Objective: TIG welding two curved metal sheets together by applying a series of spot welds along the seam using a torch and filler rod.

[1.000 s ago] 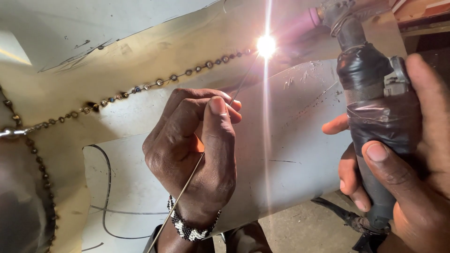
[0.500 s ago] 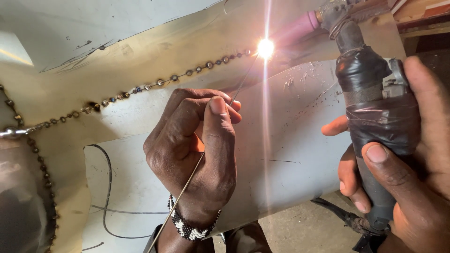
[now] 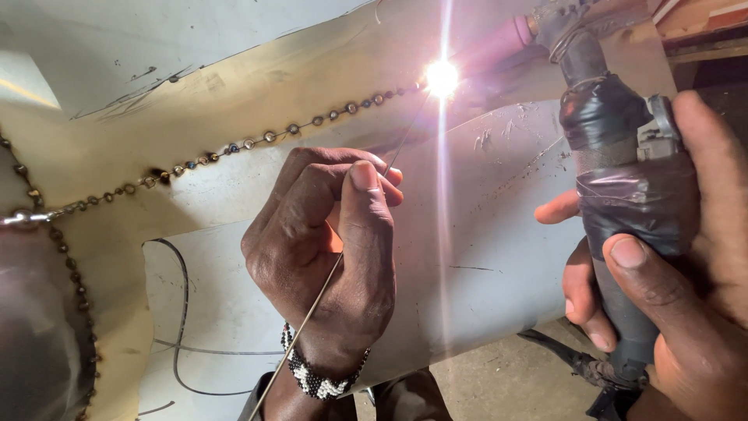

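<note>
Thin silver filler rod [image 3: 327,284] is pinched in the left hand [image 3: 327,265], tip fed toward the bright arc [image 3: 442,78] on the beaded seam [image 3: 257,140] of the pale sheet metal [image 3: 483,234]. Black-taped torch [image 3: 623,195] is clamped in the right hand [image 3: 686,312], angled at the seam's end. Pretty much unchanged from half a second ago.

Two hands are showing: one left hand [image 3: 327,249] and one right hand [image 3: 670,296]. One torch [image 3: 623,179] is burning, one arc [image 3: 442,78] is glaring. One filler rod [image 3: 335,273] is running up. One beaded bracelet [image 3: 315,378] is showing, and one long bead-dotted seam [image 3: 257,140].
</note>
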